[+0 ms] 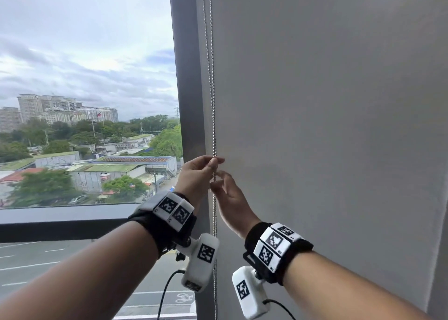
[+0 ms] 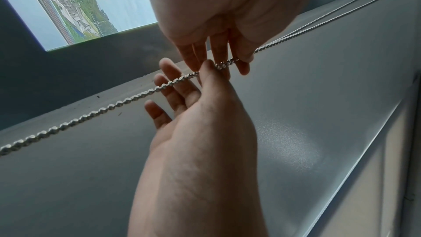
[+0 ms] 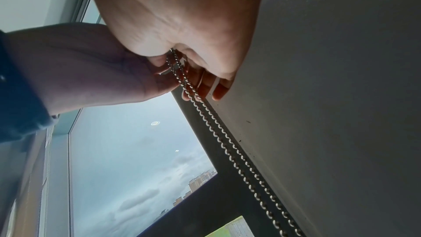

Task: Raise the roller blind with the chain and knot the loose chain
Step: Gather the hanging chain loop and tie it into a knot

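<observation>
A grey roller blind (image 1: pixel 327 125) hangs down over the right-hand window. Its metal bead chain (image 1: pixel 212 101) runs in two strands along the blind's left edge. My left hand (image 1: pixel 201 174) pinches the chain between thumb and forefinger at about chest height. Just below, my right hand (image 1: pixel 226 191) holds the chain between thumb and forefinger, its other fingers spread straight. In the left wrist view the chain (image 2: pixel 118 104) lies across the right hand (image 2: pixel 200 114). In the right wrist view both strands (image 3: pixel 227 150) run into the right hand (image 3: pixel 193 33). The chain's lower end is out of view.
A dark vertical window post (image 1: pixel 186 77) stands right beside the chain. A dark horizontal frame bar (image 1: pixel 60 220) crosses the uncovered left window (image 1: pixel 84 77), with city and sky beyond. Cables (image 1: pixel 164 295) hang from the wrist cameras.
</observation>
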The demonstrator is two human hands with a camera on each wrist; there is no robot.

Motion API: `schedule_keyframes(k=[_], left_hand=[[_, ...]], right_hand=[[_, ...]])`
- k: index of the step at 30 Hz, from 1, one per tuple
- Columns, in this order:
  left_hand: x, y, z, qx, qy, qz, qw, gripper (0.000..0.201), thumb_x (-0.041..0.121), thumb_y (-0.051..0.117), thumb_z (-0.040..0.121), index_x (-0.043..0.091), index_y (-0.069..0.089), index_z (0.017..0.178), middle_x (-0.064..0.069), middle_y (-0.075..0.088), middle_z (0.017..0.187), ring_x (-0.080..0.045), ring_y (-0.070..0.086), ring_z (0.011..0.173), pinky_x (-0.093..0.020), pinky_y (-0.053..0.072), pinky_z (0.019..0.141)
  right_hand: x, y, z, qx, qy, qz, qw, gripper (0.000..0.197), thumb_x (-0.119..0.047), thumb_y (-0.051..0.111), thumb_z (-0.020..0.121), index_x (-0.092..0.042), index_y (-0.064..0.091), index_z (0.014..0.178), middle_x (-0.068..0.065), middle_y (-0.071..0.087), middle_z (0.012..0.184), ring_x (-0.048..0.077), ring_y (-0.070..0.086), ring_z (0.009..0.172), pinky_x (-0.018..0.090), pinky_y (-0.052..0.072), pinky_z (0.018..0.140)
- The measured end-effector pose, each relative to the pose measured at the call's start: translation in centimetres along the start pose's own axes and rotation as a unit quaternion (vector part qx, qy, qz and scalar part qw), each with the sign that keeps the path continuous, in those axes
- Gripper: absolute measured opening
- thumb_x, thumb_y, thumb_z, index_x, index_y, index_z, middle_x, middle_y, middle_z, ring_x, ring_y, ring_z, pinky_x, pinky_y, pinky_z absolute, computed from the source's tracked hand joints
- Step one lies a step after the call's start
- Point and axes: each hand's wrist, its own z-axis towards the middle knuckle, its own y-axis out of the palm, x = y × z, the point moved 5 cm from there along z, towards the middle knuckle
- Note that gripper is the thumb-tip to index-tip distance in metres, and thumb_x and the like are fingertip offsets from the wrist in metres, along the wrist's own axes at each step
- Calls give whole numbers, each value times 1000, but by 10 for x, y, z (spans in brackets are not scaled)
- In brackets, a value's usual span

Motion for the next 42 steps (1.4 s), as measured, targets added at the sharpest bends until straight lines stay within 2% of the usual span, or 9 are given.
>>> schedule_keyframes(k=[5,7,12,16,20,27,34,39,42], left_hand=[[2,1,-3,7,-1,-28,1000,17,5,49,91,7,65,84,-11,68,79,-14,65,70,-25,52,71],[3,-1,-5,13,-8,-45,999,19,5,49,91,6,65,82,-5,66,65,-13,66,60,-25,53,68],[11,-2,-18,10,-14,-93,996,15,4,49,92,2,62,85,-6,54,59,-14,57,47,-28,54,60],[23,-7,-32,-8,-14,-120,993,13,3,48,92,4,59,85,-5,50,57,-12,47,44,-23,48,47],[30,-13,-40,-19,-35,-138,990,13,5,46,93,10,56,86,0,45,49,-11,35,40,-22,39,43],[38,-12,-56,-64,-61,-144,986,23,8,40,96,4,58,81,1,39,48,-9,28,40,-21,31,43],[47,1,-68,-96,-61,-102,988,27,9,39,96,5,54,74,-1,41,49,-10,27,39,-20,33,40],[50,2,-67,-93,-59,-34,993,26,11,39,97,3,53,76,-14,64,64,-14,54,41,-24,47,46],[46,2,-64,-89,-76,-29,993,23,13,43,95,-3,59,90,-13,66,72,-15,64,49,-27,55,55]], right_hand=[[7,-6,-7,1,-8,-39,999,24,-35,41,102,-19,58,111,-1,62,76,10,57,74,34,46,81],[8,-10,-13,-3,2,-43,999,24,-36,42,102,-22,58,90,-3,58,68,13,55,69,34,45,76],[9,-19,-27,-74,59,-51,994,32,-45,46,98,-24,62,81,-3,54,57,21,55,61,36,47,71],[1,-28,-36,-97,102,-21,990,43,-50,56,92,-18,46,64,1,44,54,18,45,46,28,40,53],[-10,-41,-40,-81,121,-35,989,51,-51,66,85,-20,37,56,3,39,47,17,40,38,26,37,48],[-38,-53,-37,-18,220,77,972,49,-36,73,85,-24,33,60,-2,31,47,12,25,36,23,26,44],[-87,-47,-1,8,288,223,931,35,-33,49,98,-19,44,66,-9,25,46,5,23,33,16,22,34],[-132,-34,10,-55,286,247,924,31,-8,28,96,-4,56,86,-6,36,53,5,30,37,16,26,35],[-152,-24,5,-95,272,205,935,29,0,25,96,2,54,93,5,52,66,6,44,42,15,37,39]])
